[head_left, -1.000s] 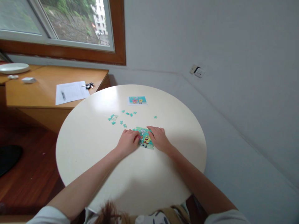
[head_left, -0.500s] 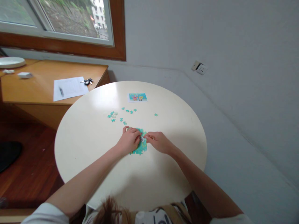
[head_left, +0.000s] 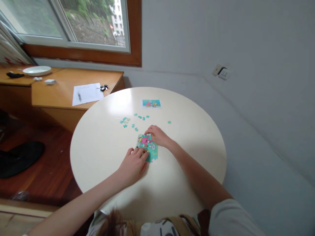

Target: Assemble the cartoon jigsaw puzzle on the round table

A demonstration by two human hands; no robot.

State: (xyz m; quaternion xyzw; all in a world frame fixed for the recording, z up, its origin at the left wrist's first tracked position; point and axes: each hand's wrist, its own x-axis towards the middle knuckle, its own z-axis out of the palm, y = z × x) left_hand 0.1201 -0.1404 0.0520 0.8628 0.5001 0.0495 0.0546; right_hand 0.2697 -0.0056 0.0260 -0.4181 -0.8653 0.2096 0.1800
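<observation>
One puzzle [head_left: 154,153] lies on one bench [head_left: 103,150]. Two hands touch it: left hand [head_left: 133,162], grip spread over its near-left part; right hand [head_left: 157,135] at its far edge, pinching or not, I cannot tell. Beyond the puzzle: one card [head_left: 151,103]; rightward, one lone piece [head_left: 169,122]; leftward, loose pieces [head_left: 136,129], some overlapping, uncountable.

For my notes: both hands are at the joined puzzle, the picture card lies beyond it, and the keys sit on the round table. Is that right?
Not quite: the head view shows the keys on the wooden desk, not the round table. The left hand and right hand are at the joined puzzle, with the picture card beyond it.
</observation>
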